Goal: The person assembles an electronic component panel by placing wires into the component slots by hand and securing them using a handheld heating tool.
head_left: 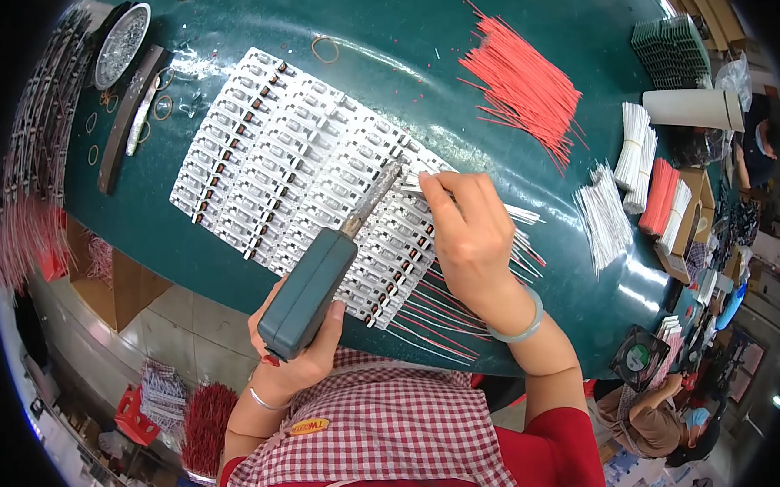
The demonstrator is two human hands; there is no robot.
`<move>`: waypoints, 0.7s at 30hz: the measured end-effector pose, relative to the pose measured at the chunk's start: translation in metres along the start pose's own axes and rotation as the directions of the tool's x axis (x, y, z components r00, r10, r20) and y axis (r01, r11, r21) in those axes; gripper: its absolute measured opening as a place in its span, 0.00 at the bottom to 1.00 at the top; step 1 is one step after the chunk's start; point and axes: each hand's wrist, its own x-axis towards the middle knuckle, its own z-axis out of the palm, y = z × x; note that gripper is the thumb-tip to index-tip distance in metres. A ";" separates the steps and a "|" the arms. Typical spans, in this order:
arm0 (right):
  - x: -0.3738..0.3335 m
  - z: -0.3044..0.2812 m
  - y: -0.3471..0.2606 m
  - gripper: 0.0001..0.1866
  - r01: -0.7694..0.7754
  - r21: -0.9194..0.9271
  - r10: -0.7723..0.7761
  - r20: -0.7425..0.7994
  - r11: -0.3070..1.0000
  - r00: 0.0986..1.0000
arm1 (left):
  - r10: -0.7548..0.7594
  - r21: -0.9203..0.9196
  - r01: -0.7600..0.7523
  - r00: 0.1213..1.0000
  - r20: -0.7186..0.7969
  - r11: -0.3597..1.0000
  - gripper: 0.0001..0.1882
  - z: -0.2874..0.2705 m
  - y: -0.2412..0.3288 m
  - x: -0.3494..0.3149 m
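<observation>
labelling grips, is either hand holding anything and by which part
The left hand holds the green soldering tool by its rear housing. The right hand is at the white parts; whether it pinches anything cannot be told.

L fingers hold grn soldering gun.

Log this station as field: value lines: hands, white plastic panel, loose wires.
Left hand: grips dark green soldering gun, tip beside right hand
Right hand: fingertips over upper right of gridded white plastic panel, grip unclear
Panel: on glossy green table; red and white wires along its right edge
Loose wires: red wire pile beyond panel, white bundles farther right
</observation>
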 end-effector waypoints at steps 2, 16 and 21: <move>0.000 -0.001 -0.001 0.20 -0.001 -0.014 0.001 0.011 1.000 1.000 | 0.017 0.013 -0.018 0.999 0.027 1.000 0.11 -0.002 0.012 0.008; 0.005 -0.003 -0.007 0.18 -0.008 -0.078 0.014 0.073 0.997 0.997 | 0.035 0.062 -0.040 0.997 0.074 0.997 0.10 -0.002 0.014 0.009; 0.006 -0.003 -0.009 0.17 -0.011 -0.097 0.019 0.083 0.995 0.996 | -0.017 0.037 0.014 0.997 0.081 0.999 0.11 -0.003 0.003 -0.001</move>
